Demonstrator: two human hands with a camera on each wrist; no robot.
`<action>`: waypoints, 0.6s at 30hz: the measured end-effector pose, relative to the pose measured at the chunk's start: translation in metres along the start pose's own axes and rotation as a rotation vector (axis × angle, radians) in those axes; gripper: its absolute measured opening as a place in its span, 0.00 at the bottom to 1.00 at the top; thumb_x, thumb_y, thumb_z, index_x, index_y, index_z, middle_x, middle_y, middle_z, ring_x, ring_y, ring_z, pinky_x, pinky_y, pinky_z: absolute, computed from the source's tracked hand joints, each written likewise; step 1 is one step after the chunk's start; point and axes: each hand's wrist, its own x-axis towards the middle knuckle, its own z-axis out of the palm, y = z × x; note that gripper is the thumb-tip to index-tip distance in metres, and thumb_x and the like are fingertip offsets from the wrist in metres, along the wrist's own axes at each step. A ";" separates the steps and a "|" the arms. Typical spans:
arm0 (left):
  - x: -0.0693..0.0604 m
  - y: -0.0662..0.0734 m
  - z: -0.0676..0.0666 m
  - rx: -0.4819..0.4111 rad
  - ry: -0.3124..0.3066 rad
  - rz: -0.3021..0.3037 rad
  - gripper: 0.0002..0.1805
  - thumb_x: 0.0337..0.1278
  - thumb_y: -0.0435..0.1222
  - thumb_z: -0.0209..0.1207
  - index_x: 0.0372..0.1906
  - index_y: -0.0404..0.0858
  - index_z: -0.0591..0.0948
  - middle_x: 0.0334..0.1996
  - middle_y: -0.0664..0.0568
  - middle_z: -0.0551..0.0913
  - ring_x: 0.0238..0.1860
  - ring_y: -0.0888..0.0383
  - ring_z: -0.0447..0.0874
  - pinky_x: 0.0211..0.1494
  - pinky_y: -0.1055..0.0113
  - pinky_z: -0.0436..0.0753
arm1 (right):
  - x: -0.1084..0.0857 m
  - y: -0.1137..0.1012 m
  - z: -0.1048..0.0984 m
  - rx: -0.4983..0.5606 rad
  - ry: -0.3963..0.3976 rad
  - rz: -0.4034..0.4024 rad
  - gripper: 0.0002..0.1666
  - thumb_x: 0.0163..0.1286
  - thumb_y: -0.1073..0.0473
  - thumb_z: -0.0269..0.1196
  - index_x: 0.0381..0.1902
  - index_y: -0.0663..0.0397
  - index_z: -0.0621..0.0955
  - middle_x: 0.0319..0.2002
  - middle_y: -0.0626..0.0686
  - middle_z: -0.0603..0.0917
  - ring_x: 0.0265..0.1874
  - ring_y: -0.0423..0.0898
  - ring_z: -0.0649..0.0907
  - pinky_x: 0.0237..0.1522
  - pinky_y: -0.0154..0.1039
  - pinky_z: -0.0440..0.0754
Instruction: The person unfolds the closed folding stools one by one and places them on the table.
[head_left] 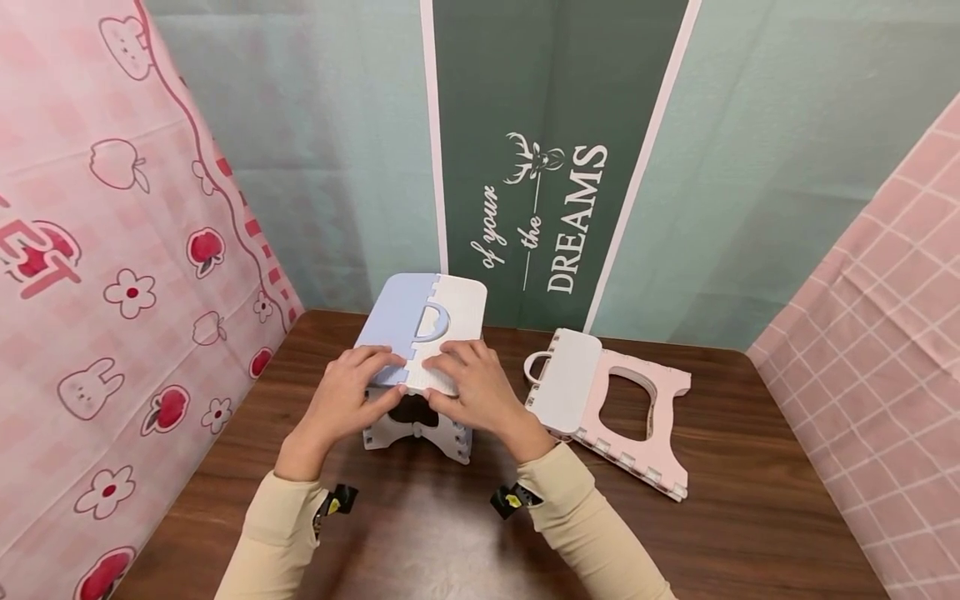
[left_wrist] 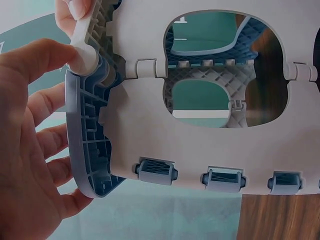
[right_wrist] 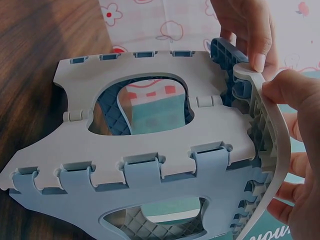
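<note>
Symmetrically, both forearms reach forward over the desk [head_left: 420, 542], hands angled inward. The left hand [head_left: 345, 393] grips the near edge of the blue seat half, thumb against the edge, fingers across the top; the right hand [head_left: 482, 385] grips the white half likewise. Both thumbs sit near the central seat joint. The blue and white folding stool [head_left: 393, 312] stands unfolded on the desk between the hands; its blue loop handle [head_left: 446, 323] lies at mid-seat. To its right, well apart from it, a pink and white folding stool [head_left: 572, 379] lies flat on the desk.
</note>
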 end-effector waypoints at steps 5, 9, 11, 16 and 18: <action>0.000 0.000 0.000 -0.001 0.002 -0.002 0.16 0.48 0.46 0.62 0.43 0.44 0.82 0.47 0.46 0.78 0.46 0.45 0.74 0.41 0.45 0.70 | 0.001 0.000 -0.001 -0.003 -0.016 -0.003 0.21 0.56 0.45 0.60 0.45 0.46 0.82 0.49 0.54 0.77 0.46 0.53 0.72 0.42 0.49 0.70; 0.002 0.001 -0.003 -0.018 -0.025 -0.006 0.16 0.49 0.45 0.62 0.43 0.43 0.82 0.47 0.47 0.78 0.46 0.47 0.74 0.42 0.46 0.71 | 0.001 0.002 -0.007 0.001 -0.054 -0.022 0.21 0.57 0.46 0.61 0.46 0.48 0.82 0.48 0.55 0.77 0.46 0.53 0.73 0.45 0.49 0.71; 0.004 0.003 -0.006 -0.027 -0.036 -0.009 0.16 0.49 0.45 0.62 0.43 0.43 0.81 0.46 0.48 0.79 0.46 0.47 0.75 0.42 0.46 0.72 | 0.002 0.003 -0.013 0.015 -0.064 -0.032 0.21 0.57 0.47 0.62 0.46 0.50 0.82 0.47 0.56 0.77 0.46 0.53 0.73 0.47 0.48 0.71; 0.008 0.010 -0.015 -0.024 -0.038 -0.012 0.16 0.48 0.46 0.62 0.42 0.43 0.82 0.44 0.50 0.80 0.45 0.48 0.76 0.41 0.46 0.73 | 0.005 0.004 -0.024 0.037 -0.069 -0.041 0.22 0.57 0.48 0.63 0.48 0.51 0.82 0.47 0.57 0.78 0.46 0.53 0.74 0.48 0.48 0.71; 0.009 0.011 -0.015 -0.017 -0.031 -0.001 0.16 0.47 0.46 0.62 0.41 0.43 0.82 0.43 0.50 0.80 0.44 0.48 0.76 0.41 0.47 0.74 | 0.006 0.004 -0.027 0.029 -0.078 -0.043 0.22 0.58 0.48 0.63 0.49 0.50 0.81 0.48 0.57 0.78 0.46 0.53 0.74 0.47 0.48 0.71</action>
